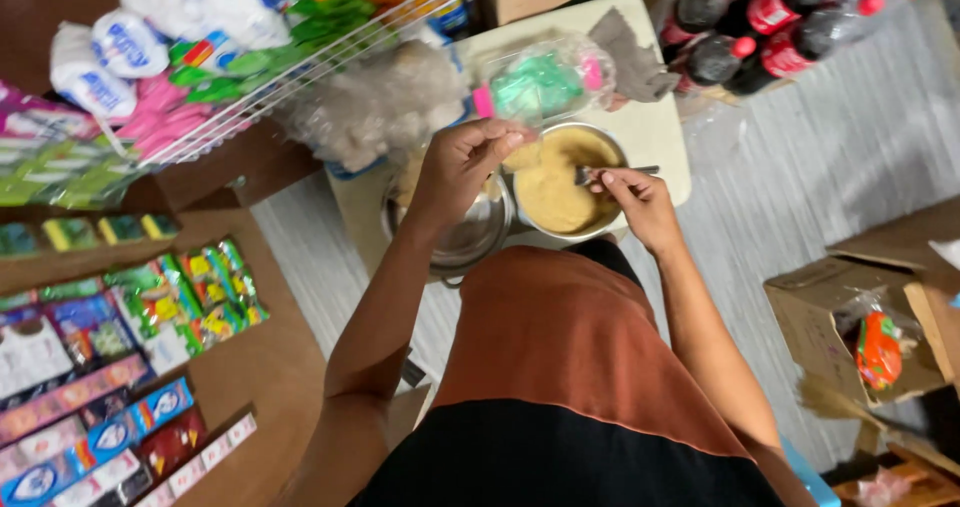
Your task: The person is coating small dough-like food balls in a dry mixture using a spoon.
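On the pale table [655, 132], the round metal bowl [566, 179] of soft, heavy yellow dough sits steady; right hand [640, 199] fingers pinch a metal spoon [592, 174] by its handle, left hand [462, 162] fingers pinch dough that looks sticky.

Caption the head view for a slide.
Right hand holds a spoon in a bowl of yellow batter; left hand beside it.

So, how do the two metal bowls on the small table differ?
The right bowl is full of a yellow-tan mash; the left bowl looks empty and shiny. The right hand holds a utensil in the right bowl, while the left hand hovers over the left bowl. Both are round metal bowls, side by side on the table.
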